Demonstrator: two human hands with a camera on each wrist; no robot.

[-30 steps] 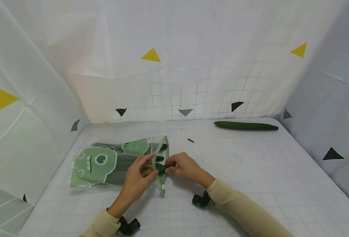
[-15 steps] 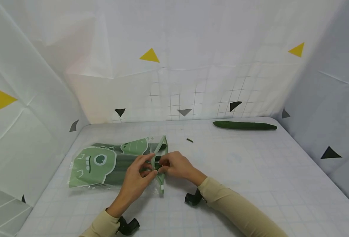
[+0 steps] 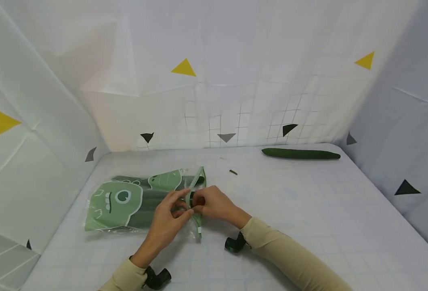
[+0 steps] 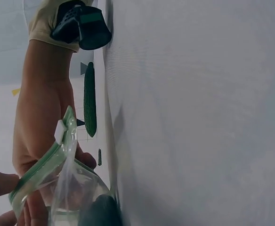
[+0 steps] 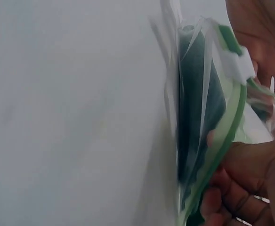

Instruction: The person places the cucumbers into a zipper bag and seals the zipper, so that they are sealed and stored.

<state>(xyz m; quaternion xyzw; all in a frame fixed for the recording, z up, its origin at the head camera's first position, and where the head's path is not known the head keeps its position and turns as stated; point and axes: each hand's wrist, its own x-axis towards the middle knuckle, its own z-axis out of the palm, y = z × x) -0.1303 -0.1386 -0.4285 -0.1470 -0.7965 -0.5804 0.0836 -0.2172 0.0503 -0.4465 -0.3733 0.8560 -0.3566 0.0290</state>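
Where pale, creased sheeting [image 3: 43, 169] hung at the far left, it carried a flat yellow triangle [image 3: 3, 122]. Next rightward, a clear plastic zip bag with green cartoon-monster print [image 3: 117, 202] lay flat on the white, faintly gridded tabletop [image 3: 308, 210], mouth to the right. Long, dark green cylinders [image 5: 191, 103] showed through its film, side by side; exact count uncertain behind the print.

Left hand [image 3: 166, 218] at the bag's mouth, grasping the pale green plastic rim [image 3: 194, 184] with thumb and forefinger. Tan sleeve [image 3: 124, 277] behind it; black, bent camera unit [image 3: 158, 279] at the wrist, above the table's near edge. White plastic slider [image 3: 199, 230] sat at the near end of the rim, below the fingers.

Right hand [image 3: 217, 204] came in from the opposite side, fingers bent, tips within the mouth and close to the left thumb. Tips partly hidden by rim and film: could not tell whether they gripped anything. A second black camera unit [image 3: 235, 243] hung under that wrist.

Farther back, a small, thin green scrap [image 3: 233, 172] lay alone, apart from the bag. At far right, near the back edge, rested a long, smooth-looking, dark green cucumber [image 3: 301, 153], lying crosswise, well apart from both hands.
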